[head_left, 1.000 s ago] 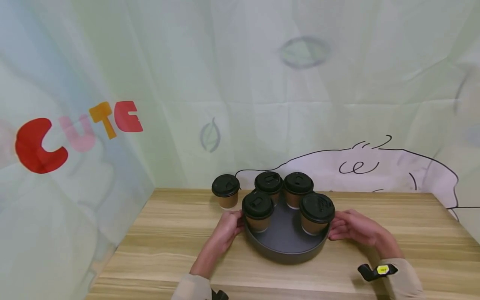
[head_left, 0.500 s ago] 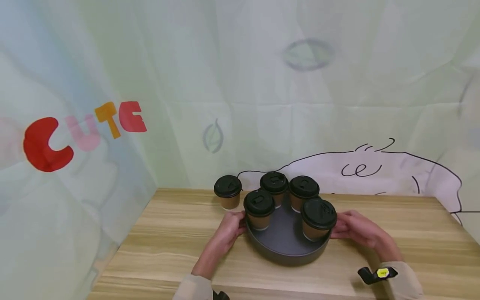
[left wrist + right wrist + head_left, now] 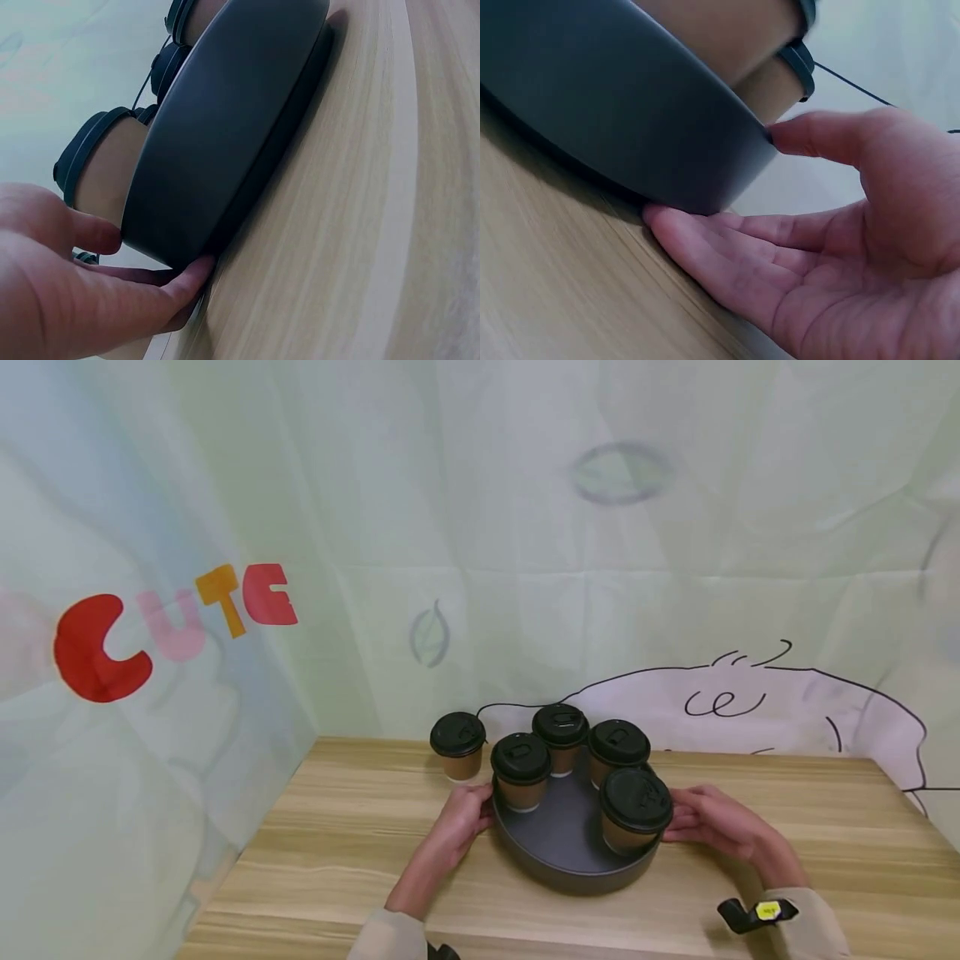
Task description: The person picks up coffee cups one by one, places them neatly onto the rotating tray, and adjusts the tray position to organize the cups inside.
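A round dark grey tray [image 3: 573, 878] with a raised rim sits on the table, bearing several brown paper coffee cups with black lids, among them a front left cup [image 3: 521, 768] and a front right cup [image 3: 636, 806]. My left hand [image 3: 459, 822] grips its left side; in the left wrist view the thumb is at the upper rim and fingers are at the bottom edge. On the opposite side my right hand [image 3: 720, 827] holds the tray likewise, thumb [image 3: 810, 136] at the rim and fingers at the lower edge. All cups stand upright.
Another lidded coffee cup [image 3: 460, 747] stands on the table behind my left hand, outside the tray. The wooden table [image 3: 337, 860] ends at a pale printed curtain [image 3: 510, 635] at the back and left.
The tray has turned somewhat clockwise between my hands: its back cups shifted right, the front right cup came nearer, the front left one went farther back. Both hands stay about where they were.
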`<state>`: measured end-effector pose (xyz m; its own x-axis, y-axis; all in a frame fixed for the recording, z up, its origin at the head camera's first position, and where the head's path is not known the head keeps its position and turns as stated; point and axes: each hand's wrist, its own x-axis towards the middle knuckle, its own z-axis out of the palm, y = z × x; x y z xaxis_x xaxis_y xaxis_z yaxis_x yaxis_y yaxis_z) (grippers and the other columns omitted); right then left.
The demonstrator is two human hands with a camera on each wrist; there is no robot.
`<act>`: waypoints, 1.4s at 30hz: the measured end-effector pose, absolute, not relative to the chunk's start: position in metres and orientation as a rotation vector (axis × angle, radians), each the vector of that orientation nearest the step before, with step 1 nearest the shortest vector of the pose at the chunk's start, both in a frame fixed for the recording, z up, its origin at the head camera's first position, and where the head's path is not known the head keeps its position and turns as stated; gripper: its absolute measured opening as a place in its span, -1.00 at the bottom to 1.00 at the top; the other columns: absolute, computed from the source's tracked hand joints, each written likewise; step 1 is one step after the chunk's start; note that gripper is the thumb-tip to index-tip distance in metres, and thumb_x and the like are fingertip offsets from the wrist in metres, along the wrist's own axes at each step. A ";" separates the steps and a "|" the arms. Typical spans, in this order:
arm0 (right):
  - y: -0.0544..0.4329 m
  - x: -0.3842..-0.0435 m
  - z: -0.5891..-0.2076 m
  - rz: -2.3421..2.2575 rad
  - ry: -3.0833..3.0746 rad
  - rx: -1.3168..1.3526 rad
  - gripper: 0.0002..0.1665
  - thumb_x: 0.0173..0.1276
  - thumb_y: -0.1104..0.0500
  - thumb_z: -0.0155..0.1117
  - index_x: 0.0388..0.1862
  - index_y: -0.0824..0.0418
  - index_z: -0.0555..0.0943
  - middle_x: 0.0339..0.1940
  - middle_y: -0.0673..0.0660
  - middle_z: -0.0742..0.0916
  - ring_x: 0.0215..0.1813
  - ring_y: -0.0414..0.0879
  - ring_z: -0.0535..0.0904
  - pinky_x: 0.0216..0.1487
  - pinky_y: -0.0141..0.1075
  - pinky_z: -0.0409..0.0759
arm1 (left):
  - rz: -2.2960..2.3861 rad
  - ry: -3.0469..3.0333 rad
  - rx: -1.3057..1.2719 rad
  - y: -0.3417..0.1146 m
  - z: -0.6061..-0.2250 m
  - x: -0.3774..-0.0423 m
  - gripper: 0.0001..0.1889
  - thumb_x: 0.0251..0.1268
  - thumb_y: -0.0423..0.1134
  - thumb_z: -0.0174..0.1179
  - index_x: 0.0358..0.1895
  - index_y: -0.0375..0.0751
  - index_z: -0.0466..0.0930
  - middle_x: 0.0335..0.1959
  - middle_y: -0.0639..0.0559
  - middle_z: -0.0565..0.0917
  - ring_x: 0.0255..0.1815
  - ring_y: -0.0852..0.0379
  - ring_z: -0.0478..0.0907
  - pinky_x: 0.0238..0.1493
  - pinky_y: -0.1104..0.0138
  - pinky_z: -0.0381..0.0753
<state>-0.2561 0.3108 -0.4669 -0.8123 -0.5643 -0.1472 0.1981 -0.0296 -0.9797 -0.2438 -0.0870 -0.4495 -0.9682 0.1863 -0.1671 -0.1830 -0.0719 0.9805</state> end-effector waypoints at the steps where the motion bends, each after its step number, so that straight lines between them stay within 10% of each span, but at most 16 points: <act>1: 0.312 -0.256 -0.466 -1.892 1.715 -0.385 -0.52 0.76 0.14 -0.17 0.23 0.52 0.53 -0.03 0.27 0.78 -0.01 0.00 0.76 0.14 -0.10 0.71 | 2.129 1.954 0.005 -0.087 -0.449 -0.244 -0.62 0.68 -0.32 -0.19 0.14 -0.64 0.46 -0.09 -0.13 0.61 -0.12 0.13 0.56 0.00 0.28 0.65; 16: 0.316 -0.253 -0.464 -1.906 1.669 -0.398 -0.55 0.76 0.15 -0.16 0.18 0.46 0.58 -0.04 0.26 0.79 0.00 -0.01 0.77 0.16 -0.10 0.70 | 1.734 2.527 0.132 -0.101 -0.421 -0.243 -0.69 0.57 -0.33 -0.03 -0.20 -0.52 0.63 -0.36 -0.15 0.64 -0.33 0.02 0.59 -0.21 0.26 0.68; 24: 0.318 -0.255 -0.466 -1.911 1.670 -0.411 -0.55 0.77 0.15 -0.18 0.22 0.45 0.56 -0.03 0.27 0.79 0.00 0.01 0.77 0.16 -0.10 0.70 | 2.033 2.812 0.306 -0.132 -0.386 -0.249 -0.75 0.54 -0.19 0.21 -0.01 -0.34 0.71 -0.11 -0.19 0.74 -0.05 -0.05 0.67 -0.03 0.31 0.67; 33: 0.318 -0.257 -0.466 -1.911 1.693 -0.385 -0.54 0.76 0.16 -0.16 0.24 0.50 0.52 -0.05 0.26 0.79 -0.02 -0.01 0.77 0.15 -0.11 0.71 | 2.004 2.988 0.229 -0.138 -0.420 -0.289 -0.18 0.32 0.01 0.41 0.51 -0.31 0.28 0.46 -0.26 0.33 0.45 -0.23 0.26 0.44 -0.09 0.32; 42: 0.311 -0.256 -0.467 -1.897 1.715 -0.367 -0.54 0.74 0.15 -0.15 0.18 0.52 0.54 -0.06 0.25 0.80 -0.03 -0.02 0.77 0.14 -0.12 0.71 | 1.829 2.954 0.142 -0.137 -0.451 -0.312 0.10 0.17 0.02 0.50 0.64 -0.31 0.02 0.58 -0.30 0.20 0.57 -0.26 0.16 0.55 -0.12 0.20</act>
